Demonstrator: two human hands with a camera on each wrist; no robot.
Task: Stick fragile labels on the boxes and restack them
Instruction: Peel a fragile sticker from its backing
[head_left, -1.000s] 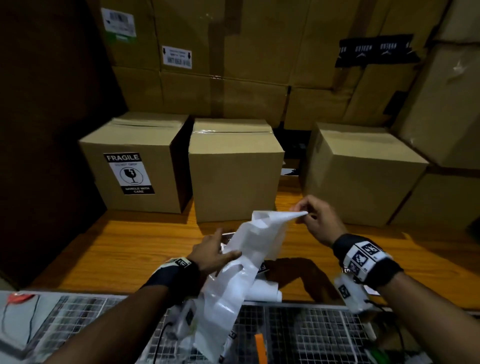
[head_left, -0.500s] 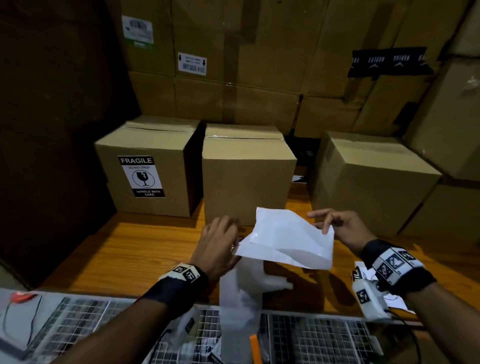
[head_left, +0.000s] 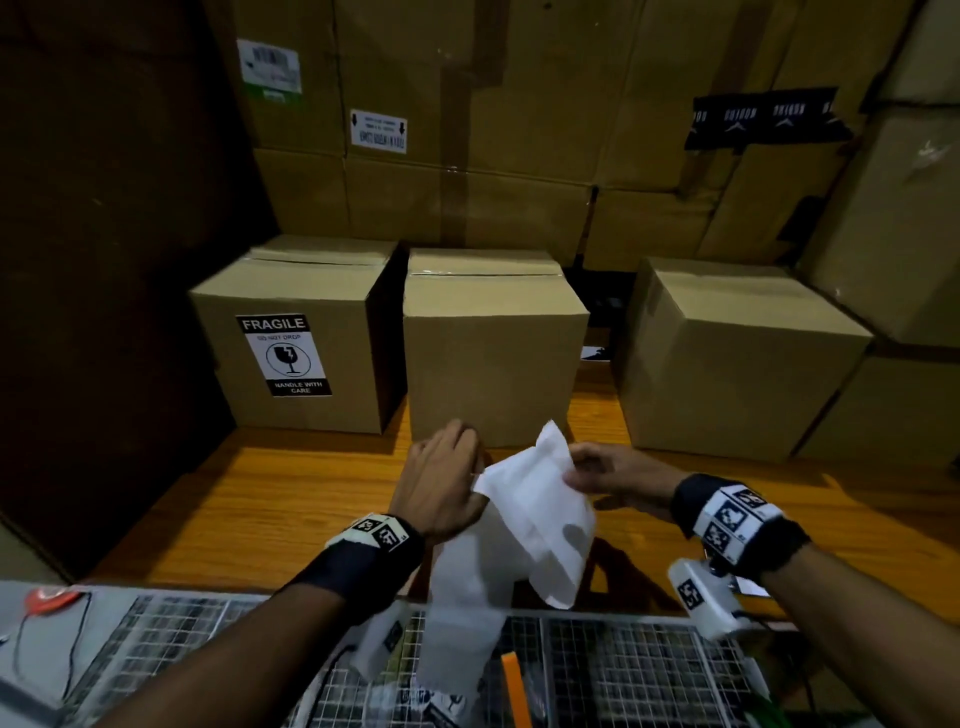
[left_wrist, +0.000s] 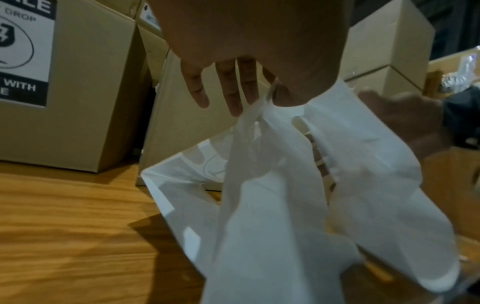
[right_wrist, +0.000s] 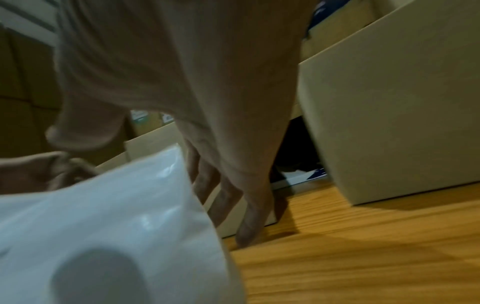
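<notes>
- Head view: three small boxes stand in a row on the wooden worktop (head_left: 260, 499). The left box (head_left: 301, 338) already bears one fragile label (head_left: 284, 355); the middle box (head_left: 488, 348) and the right box (head_left: 727, 358) show bare fronts.
- Head view: the left hand (head_left: 441, 483) and the right hand (head_left: 613, 475) hold one white label sheet (head_left: 540, 519) between them, just in front of the middle box; a long backing strip (head_left: 462, 597) hangs from it over the wire grid below.
- Head view: the sheet looks very light and limp, so it will likely curl and cling to itself. Edges or corners seem the best places to hold it, clear of the glue.
- Left wrist view: the left hand (left_wrist: 249, 51) pinches the gathered top of the white sheet (left_wrist: 363, 174) between thumb and a fingertip; the other fingers (left_wrist: 200, 90) are straight and spread. Two limp lobes hang down, and a faint print shows through the paper (left_wrist: 182, 170) behind them.
- Right wrist view: the right hand (right_wrist: 207, 102) has its thumb on the glossy white sheet (right_wrist: 116, 216), fingers pointing down behind it. The picture is blurred, but it reads as a pinch at the sheet's edge.
- Right wrist view: one box (right_wrist: 389, 123) stands near, on the right, its face unlabelled.
</notes>
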